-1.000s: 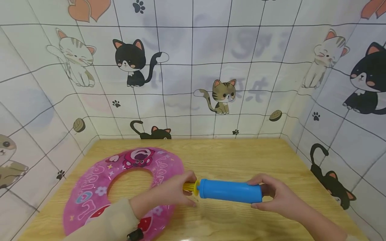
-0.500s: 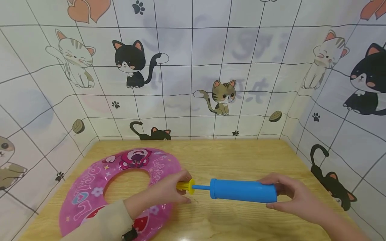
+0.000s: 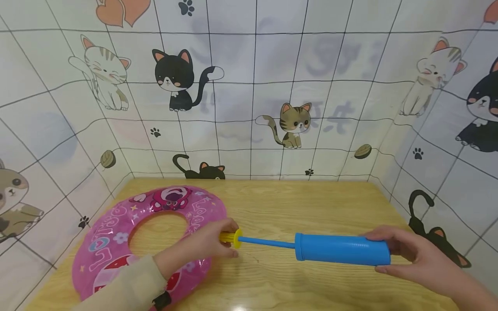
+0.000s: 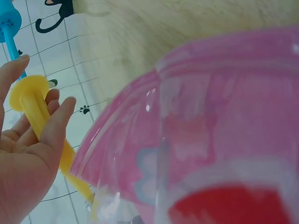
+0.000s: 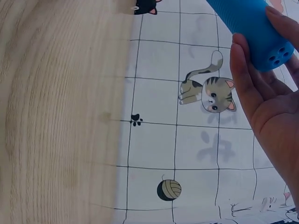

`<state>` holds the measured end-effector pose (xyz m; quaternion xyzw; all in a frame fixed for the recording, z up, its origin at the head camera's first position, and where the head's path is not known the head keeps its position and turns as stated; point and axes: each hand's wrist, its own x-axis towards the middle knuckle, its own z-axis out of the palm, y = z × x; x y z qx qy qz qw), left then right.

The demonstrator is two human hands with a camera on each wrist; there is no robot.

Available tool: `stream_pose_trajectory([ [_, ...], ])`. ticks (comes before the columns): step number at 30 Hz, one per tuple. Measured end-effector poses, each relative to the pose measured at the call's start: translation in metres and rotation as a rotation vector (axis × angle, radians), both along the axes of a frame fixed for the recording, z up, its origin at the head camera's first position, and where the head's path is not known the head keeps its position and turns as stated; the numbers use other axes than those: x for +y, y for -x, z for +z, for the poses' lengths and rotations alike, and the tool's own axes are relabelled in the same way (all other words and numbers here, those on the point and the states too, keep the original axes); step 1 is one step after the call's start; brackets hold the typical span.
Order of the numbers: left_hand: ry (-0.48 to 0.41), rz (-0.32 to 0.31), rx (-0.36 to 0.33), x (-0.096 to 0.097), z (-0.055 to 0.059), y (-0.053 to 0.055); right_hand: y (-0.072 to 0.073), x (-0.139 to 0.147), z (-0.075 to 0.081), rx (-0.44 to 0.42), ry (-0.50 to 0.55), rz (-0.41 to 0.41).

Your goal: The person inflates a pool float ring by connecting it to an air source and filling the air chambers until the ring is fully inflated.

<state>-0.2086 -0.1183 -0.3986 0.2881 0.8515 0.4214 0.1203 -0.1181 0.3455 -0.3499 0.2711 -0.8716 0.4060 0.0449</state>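
Note:
A blue hand pump (image 3: pixel 342 249) is held level above the table, its thin blue rod (image 3: pixel 266 242) drawn well out of the barrel. My left hand (image 3: pixel 206 242) grips the yellow nozzle end (image 3: pixel 232 237) with its round flange, and the left wrist view shows the fingers curled round that yellow piece (image 4: pixel 37 109). At the barrel's other end, my right hand (image 3: pixel 416 257) holds the blue cylinder between thumb and fingers. Small holes show in the barrel's end face (image 5: pixel 280 57) in the right wrist view. Under my left forearm lies a pink inflated swim ring (image 3: pixel 99 242).
The wooden table (image 3: pixel 295 198) stretches right of the ring and behind the pump. White sheets with printed cats and grid lines (image 3: pixel 233 86) rise along the back and both sides. A dark band (image 3: pixel 161 299) sits at my left sleeve (image 3: pixel 132 283).
The rod has come farther out of the barrel. My right hand has moved right with the barrel, while my left hand has shifted a little left with the yellow end.

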Motion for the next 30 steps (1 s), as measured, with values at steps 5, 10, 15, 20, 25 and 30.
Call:
stream_pose_trajectory([
  [5,-0.013,-0.020,0.002,0.003,-0.001,-0.003,0.005,-0.006,-0.008,-0.071,0.062,0.053],
  [10,0.002,-0.038,-0.012,0.013,0.001,-0.006,0.012,-0.026,-0.013,-0.150,0.099,0.085],
  [15,0.004,-0.045,-0.003,0.027,0.002,-0.010,0.022,-0.053,-0.019,-0.233,0.125,0.083],
  [20,-0.024,-0.072,-0.066,0.039,0.003,-0.018,0.028,-0.073,-0.026,-0.330,0.161,0.101],
  [25,-0.068,-0.073,-0.098,0.043,0.005,-0.022,0.027,-0.079,-0.025,-0.321,0.145,0.096],
  [30,-0.064,-0.094,-0.146,0.035,0.006,-0.019,0.023,-0.070,-0.019,-0.220,0.121,0.108],
])
